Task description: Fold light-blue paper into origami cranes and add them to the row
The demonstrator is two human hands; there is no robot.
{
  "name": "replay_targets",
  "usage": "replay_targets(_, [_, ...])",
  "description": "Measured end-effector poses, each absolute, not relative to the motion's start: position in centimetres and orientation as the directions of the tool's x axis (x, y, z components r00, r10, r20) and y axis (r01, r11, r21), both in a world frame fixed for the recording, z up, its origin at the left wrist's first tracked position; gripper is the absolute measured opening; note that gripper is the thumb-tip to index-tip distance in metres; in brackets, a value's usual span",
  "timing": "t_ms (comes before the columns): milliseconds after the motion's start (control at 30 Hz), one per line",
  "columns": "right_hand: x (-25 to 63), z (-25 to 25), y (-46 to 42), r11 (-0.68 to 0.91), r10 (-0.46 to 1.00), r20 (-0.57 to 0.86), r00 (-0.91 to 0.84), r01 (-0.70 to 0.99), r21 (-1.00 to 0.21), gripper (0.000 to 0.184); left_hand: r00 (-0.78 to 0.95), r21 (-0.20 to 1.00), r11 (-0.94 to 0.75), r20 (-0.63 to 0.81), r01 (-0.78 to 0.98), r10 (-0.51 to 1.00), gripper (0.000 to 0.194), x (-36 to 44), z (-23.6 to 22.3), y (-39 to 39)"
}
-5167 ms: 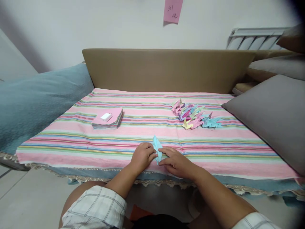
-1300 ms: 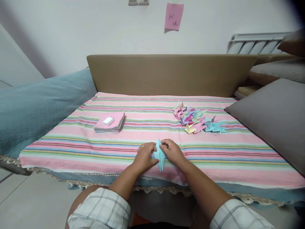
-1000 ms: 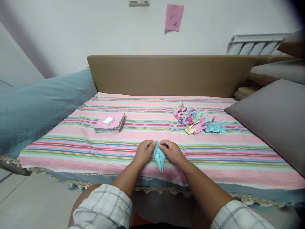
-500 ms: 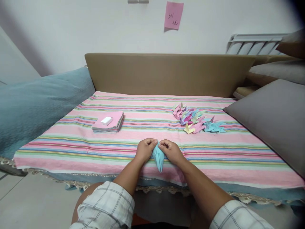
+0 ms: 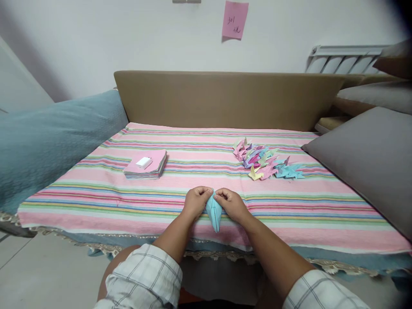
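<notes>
A light blue folded paper [image 5: 214,213], long and diamond-shaped, is held between my hands above the near part of the striped cloth. Its lower end points toward me, with a slit down the middle. On its left side my left hand [image 5: 197,201] pinches the upper end between thumb and fingers. From the right, my right hand [image 5: 232,205] pinches the same end close by. The fingers partly cover the top tip. Beyond my right hand lies a group of folded paper cranes [image 5: 265,163] in pink, purple, green, yellow and blue.
A stack of coloured paper sheets [image 5: 146,165] with a small white block [image 5: 143,162] on top lies to the left. The striped cloth [image 5: 193,146] covers the seat. A brown backrest [image 5: 219,98] stands behind, a blue armrest [image 5: 64,128] left, a grey cushion [image 5: 370,159] right.
</notes>
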State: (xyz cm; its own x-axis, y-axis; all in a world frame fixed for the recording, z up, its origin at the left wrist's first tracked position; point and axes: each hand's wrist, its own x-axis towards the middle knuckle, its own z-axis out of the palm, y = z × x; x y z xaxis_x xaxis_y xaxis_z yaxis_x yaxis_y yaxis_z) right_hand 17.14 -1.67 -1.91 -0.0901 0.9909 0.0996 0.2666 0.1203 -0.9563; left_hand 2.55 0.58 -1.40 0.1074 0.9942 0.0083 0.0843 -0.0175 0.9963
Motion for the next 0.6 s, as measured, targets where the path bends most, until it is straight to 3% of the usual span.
replay_targets(333, [17.11, -2.19, -1.59, 0.146, 0.988, 0.125, -0.089, 0.3, -0.943, 0.022, 0.036, 1.0, 0.007, -0.007, 0.001, 0.999, 0.023, 3.17, -1.56, 0.57])
replay_targets(600, [17.14, -2.23, -1.63, 0.137, 0.99, 0.118, -0.078, 0.33, -0.934, 0.024, 0.013, 0.993, -0.008, 0.007, 0.118, 1.0, 0.028, 3.46, -1.65, 0.55])
